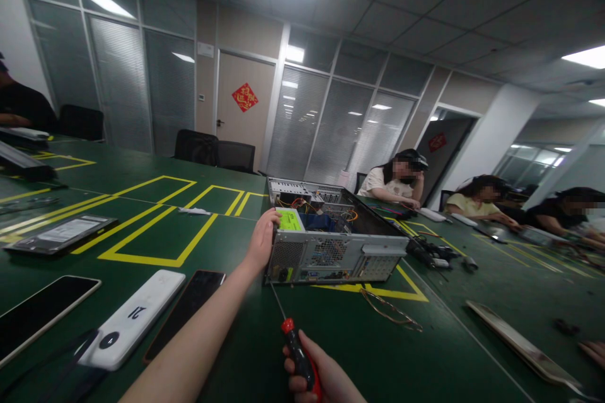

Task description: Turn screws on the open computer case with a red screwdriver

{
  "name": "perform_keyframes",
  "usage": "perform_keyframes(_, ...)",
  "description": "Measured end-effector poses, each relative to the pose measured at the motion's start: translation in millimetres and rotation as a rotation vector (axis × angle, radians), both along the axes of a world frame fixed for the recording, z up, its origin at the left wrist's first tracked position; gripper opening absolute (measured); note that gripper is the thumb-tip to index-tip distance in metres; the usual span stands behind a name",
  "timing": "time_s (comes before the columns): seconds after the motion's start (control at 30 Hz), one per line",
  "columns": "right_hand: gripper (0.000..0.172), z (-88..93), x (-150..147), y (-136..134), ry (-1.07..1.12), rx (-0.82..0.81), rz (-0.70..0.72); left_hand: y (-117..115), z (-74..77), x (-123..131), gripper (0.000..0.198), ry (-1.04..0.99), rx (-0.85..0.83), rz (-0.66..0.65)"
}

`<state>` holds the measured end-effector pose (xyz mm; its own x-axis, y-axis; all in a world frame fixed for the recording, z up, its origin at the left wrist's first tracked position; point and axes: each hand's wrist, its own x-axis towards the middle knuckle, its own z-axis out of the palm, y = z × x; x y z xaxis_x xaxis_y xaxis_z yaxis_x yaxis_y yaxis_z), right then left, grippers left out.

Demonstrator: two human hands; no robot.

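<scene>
An open desktop computer case [331, 245] lies on its side on the green table [331, 340], rear panel facing me, cables and a green-labelled power supply [289, 220] showing inside. My left hand [261, 240] grips the case's near left corner, fingers curled over the top edge. My right hand [317, 373] is closed round the red and black handle of a screwdriver [293, 340]. Its thin shaft points up toward the lower left corner of the case's rear panel.
Two dark phones [40, 312] [186, 305] and a white power bank [130, 321] lie at my left. A flat panel [517, 343] and loose wire [390, 310] lie right. Other people sit at the table's far right and far left. Yellow tape marks the tabletop.
</scene>
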<state>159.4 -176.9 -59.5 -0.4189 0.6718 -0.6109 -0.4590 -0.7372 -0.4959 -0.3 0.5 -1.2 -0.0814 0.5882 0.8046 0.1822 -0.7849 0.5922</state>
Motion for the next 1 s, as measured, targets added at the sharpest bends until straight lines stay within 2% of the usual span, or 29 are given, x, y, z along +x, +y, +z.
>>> perform_keyframes(0.2,0.025,3.9,-12,-5,-0.136,0.010,-0.027,0,-0.5,-1,0.038,-0.001,-0.002,0.003)
perform_keyframes(0.43,0.049,2.8,-27,-4,-0.097,-0.018,0.014,0,-1.1,-1,0.039,0.006,0.002,-0.004)
perform_keyframes(0.63,0.049,4.3,-19,-4,0.156,-0.055,0.034,2,-3.1,-1,0.040,0.000,0.000,0.001)
perform_keyframes(0.77,0.051,17.7,-26,-8,0.102,-0.115,0.082,1,-2.2,-1,0.040,0.009,0.004,-0.001)
perform_keyframes(0.9,0.053,26.2,-34,-9,0.073,-0.152,-0.090,1,-1.7,-1,0.039,0.006,0.012,0.002)
perform_keyframes(1.0,0.053,22.3,-30,-6,0.117,-0.132,-0.051,2,-2.6,-1,0.039,0.001,0.011,0.002)
